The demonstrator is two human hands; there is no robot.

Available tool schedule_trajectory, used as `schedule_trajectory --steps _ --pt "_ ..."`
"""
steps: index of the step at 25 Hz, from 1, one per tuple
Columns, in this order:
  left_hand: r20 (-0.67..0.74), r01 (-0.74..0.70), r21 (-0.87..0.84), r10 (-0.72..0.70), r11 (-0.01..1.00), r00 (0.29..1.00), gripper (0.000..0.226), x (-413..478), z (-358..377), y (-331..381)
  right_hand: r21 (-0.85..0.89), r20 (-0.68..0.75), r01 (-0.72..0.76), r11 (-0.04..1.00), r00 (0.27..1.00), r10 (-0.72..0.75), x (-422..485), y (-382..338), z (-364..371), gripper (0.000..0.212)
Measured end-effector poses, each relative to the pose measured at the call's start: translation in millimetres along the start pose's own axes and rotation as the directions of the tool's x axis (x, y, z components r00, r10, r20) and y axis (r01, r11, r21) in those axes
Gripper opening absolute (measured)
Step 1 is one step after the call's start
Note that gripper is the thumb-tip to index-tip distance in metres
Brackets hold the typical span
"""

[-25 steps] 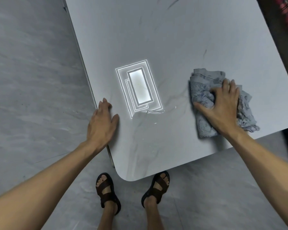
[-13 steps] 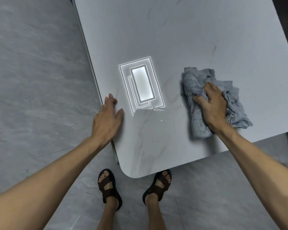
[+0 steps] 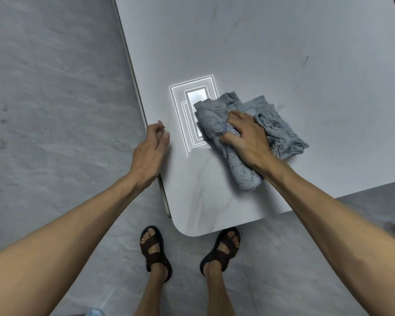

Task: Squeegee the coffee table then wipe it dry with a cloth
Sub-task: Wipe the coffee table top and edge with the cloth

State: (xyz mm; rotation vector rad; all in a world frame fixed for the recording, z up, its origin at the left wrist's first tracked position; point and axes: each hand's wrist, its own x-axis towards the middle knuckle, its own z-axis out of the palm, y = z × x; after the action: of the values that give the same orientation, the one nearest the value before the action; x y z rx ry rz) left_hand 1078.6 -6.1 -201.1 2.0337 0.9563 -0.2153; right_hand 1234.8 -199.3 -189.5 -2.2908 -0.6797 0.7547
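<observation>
Just right of the bright rectangular reflection [image 3: 192,96] on the coffee table [image 3: 283,53], and covering part of its right side, lies the grey-blue cloth [image 3: 281,133], bunched in several layers. The right hand [image 3: 246,137] is on top of it, fingers curled into the pile and thumb pressed against a fold, so the cloth is gripped and pushed down at once. The left hand [image 3: 149,151] is just left of the reflection, at the table's edge; its fingers are loosely bent and hold nothing, and it seems only to lean there. No squeegee is visible, so I judge the drying part of the task is in hand. The cloth looks like terry towel: soft, light, without stiffness, and probably good at taking up water. It will not slide as one flat piece; loose ends, like the one lying below the reflection toward the person, may drag or fold under. I think the best hold is the middle of the bundle, with a wide palm, so pressure spreads over the layers. The glossy top should let it glide easily.
</observation>
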Motion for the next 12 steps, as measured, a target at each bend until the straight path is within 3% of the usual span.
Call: schedule_trajectory --steps 6,12 --pt "-0.02 -0.021 -0.185 0.018 0.982 1.0 0.041 -1 -3 -3 -0.12 0.17 0.2 0.973 0.969 -0.178 -3 -20 30 0.038" --pt "0.06 -0.14 0.067 0.136 0.988 0.989 0.05 2 -7 -10 -0.267 0.296 0.456 0.849 0.877 -0.378 -22 -35 76 0.047"
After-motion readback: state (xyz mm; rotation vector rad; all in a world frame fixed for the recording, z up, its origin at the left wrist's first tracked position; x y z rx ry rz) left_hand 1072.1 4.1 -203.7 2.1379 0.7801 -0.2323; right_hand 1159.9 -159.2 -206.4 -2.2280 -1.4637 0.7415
